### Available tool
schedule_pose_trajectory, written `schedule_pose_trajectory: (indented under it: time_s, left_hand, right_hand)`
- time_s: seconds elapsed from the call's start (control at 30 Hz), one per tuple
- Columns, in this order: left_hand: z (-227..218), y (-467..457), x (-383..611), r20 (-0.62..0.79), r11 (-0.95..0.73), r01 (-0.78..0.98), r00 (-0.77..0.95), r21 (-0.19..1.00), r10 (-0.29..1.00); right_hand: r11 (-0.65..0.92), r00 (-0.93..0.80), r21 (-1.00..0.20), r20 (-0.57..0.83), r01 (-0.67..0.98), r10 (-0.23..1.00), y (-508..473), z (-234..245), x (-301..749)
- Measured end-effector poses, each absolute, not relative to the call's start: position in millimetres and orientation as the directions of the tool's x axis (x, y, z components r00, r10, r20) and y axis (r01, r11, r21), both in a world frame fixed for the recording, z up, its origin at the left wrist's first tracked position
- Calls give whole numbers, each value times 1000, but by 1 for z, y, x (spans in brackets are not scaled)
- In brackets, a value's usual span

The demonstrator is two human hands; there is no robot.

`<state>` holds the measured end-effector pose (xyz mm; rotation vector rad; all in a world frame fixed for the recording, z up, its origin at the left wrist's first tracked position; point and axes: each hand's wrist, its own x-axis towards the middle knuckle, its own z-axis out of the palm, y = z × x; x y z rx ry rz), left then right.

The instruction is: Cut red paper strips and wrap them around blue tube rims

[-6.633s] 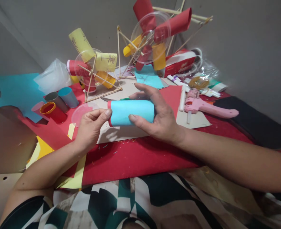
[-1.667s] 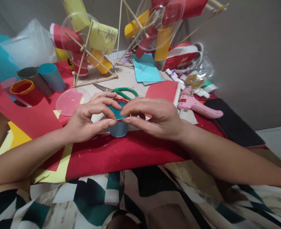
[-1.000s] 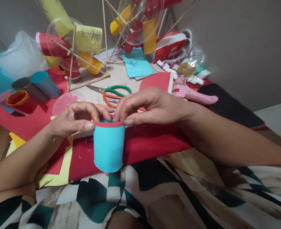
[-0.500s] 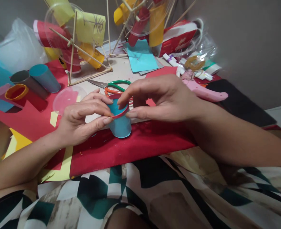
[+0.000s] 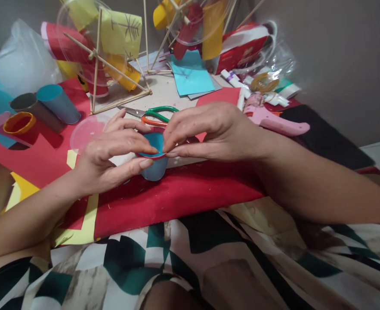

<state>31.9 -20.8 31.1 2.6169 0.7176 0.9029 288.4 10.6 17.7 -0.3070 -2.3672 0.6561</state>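
A blue paper cup (image 5: 155, 168) with a red strip round its rim stands near the table's front edge. My left hand (image 5: 112, 157) pinches the left part of the rim, fingers inside and thumb on the outside. On the right part of the rim, my right hand (image 5: 205, 133) has its thumb and fingertips closed as well. Just behind the cup lie scissors (image 5: 156, 115) with green and orange handles, partly covered by my hands. A clear round plastic lid (image 5: 83, 133) lies left of the cup, close to my left hand.
Two stick-framed wheels with paper cups stand at the back, the left stick frame (image 5: 122, 101) nearer. Several paper tubes, including a blue tube (image 5: 60, 105), stand at left. A pink glue gun (image 5: 280, 122) lies at right beside a black board (image 5: 325, 137). Blue paper (image 5: 192, 73) lies behind.
My right hand has closed on the cup's rim, its finger and thumb coming together. The cup has shifted slightly left, and my left fingers reach further over the rim.
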Motion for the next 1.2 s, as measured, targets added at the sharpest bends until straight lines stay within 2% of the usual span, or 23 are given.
schedule_pose_trajectory:
  time_s: [0.13,0.33,0.53,0.73,0.93,1.03,1.2]
  left_hand:
    - [29,-23,36,511,-844,384,674,374,534]
    - [28,-16,31,484,-846,394,696,360,530]
    - [29,-14,30,481,-882,346,743,321,466]
    - [28,-18,33,456,-842,372,717,391,528]
    - [25,-20,36,464,-833,420,694,362,551]
    - [26,-20,35,452,-827,389,702,405,551]
    - [32,-16,31,430,-790,242,730,563,531]
  right_hand:
    - [843,-766,-535,523,47,374,8,15,285]
    - [875,-756,-478,543,78,365,6,12,282]
    - [894,-763,-443,552,73,336,5,10,280]
    - [892,-719,-453,614,15,324,10,10,283]
    - [908,-766,-416,569,47,300,7,10,280]
    - [900,-763,-431,564,56,318,3,11,280]
    - [878,-748,-479,572,30,337,8,19,289]
